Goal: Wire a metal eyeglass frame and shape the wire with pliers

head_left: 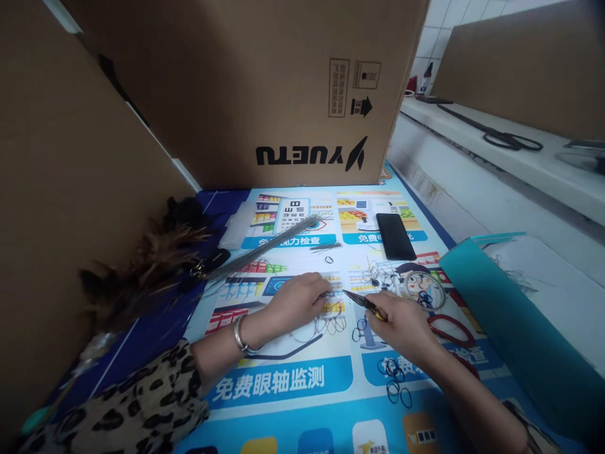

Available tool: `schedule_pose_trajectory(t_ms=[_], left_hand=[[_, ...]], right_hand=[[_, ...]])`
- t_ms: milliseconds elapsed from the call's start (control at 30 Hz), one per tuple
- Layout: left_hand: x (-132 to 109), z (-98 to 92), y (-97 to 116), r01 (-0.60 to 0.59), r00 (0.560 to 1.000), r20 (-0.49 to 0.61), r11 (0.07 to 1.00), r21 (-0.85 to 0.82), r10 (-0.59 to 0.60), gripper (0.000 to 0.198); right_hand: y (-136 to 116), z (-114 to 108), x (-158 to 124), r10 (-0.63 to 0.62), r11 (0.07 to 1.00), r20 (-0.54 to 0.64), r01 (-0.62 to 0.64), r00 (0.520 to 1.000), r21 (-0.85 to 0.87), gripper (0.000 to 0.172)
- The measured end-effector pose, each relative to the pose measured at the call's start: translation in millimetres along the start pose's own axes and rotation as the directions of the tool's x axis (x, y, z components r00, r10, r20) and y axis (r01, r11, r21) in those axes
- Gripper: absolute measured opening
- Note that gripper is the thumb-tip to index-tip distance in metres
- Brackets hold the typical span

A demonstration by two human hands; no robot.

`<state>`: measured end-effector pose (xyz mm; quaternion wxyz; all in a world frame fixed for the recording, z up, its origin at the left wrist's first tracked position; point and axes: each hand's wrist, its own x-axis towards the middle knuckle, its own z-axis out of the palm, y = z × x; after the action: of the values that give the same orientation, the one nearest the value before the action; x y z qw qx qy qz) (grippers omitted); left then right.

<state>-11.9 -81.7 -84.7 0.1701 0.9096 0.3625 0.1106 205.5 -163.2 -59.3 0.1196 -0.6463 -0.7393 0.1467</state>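
My right hand [397,318] is closed around a pair of pliers [358,299] with dark jaws and yellow-and-black handles. The jaws point left, toward my left hand [302,297]. Its fingers are pinched together, and what they hold is too fine or hidden to make out. Beneath and between the hands lie loops of thin wire [334,324]. Beyond my left hand stretches a long bundle of thin straight wires [271,247]. One small dark ring [329,260] rests ahead of my fingers. Several more dark rings [393,372] lie below my right hand.
A black phone [396,237] lies at the back right. Red-handled scissors [451,330] rest beside my right forearm. Brown feathers [142,271] line the left side. A teal-edged box [501,315] holding wire bits stands right. Large cardboard [227,94] closes off the back.
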Motion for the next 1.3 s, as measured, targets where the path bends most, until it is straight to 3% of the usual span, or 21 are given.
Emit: schedule_pose_trajectory(t_ms=[333,667,967,1133,1300], left_hand=[[0.3,-4.9,-3.0,-0.138,0.988,0.066,0.988,-0.073,0.142,0.025],[1.0,-5.7,-1.3,-0.107,0.988,0.099,0.991,-0.074,0.114,0.023],[0.7,-23.1,-13.4,0.019,1.000,0.025,1.000,0.007,-0.019,0.014],[-0.2,-19.8,-13.3,0.042,0.994,0.099,0.999,0.009,-0.042,0.018],[-1.4,-15.4,-7.8,0.060,0.993,0.091,0.994,0.090,-0.068,0.016]], right_hand=[[-2.7,-2.5,1.3,-0.016,1.000,-0.007,0.015,1.000,-0.019,0.011],[-3.6,-1.9,0.7,-0.011,1.000,-0.014,0.011,1.000,-0.024,0.013],[-2.1,-2.3,0.6,0.003,1.000,0.026,-0.003,1.000,0.010,0.022],[-3.8,-3.0,0.4,0.000,1.000,0.019,0.000,1.000,0.019,0.025],[-5.0,-2.2,1.0,0.000,1.000,0.007,0.000,1.000,-0.001,0.019]])
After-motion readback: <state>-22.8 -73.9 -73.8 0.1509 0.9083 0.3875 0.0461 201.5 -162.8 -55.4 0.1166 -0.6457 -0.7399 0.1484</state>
